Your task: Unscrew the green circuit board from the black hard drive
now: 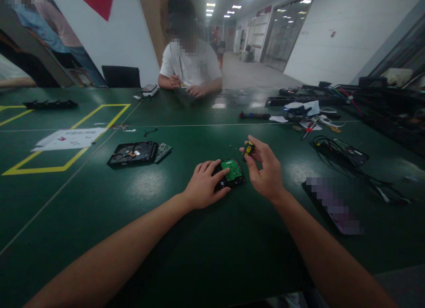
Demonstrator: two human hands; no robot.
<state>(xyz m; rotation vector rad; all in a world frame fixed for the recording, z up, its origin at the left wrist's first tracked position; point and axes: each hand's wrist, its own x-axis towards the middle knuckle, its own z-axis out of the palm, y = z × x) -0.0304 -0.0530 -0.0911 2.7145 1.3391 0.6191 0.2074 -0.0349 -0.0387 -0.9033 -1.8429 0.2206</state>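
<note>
A hard drive (238,180) with a green circuit board (231,170) facing up lies flat on the green table. My left hand (206,184) spans its left side, thumb along the near edge and fingers across the top, holding it down. Between the thumb and fingers of my right hand (265,168) is a screwdriver (249,149) with a yellow and black handle. Its thin shaft points down toward the drive's right edge; whether the tip touches cannot be made out. A few tiny specks, perhaps screws, lie just beyond the drive.
Left of my hands sits a black fan-like unit (133,154) beside a small circuit board (163,152). A phone (332,206) and black cables (372,179) lie to the right. Across the table (159,237) a person (191,64) in white handles something small.
</note>
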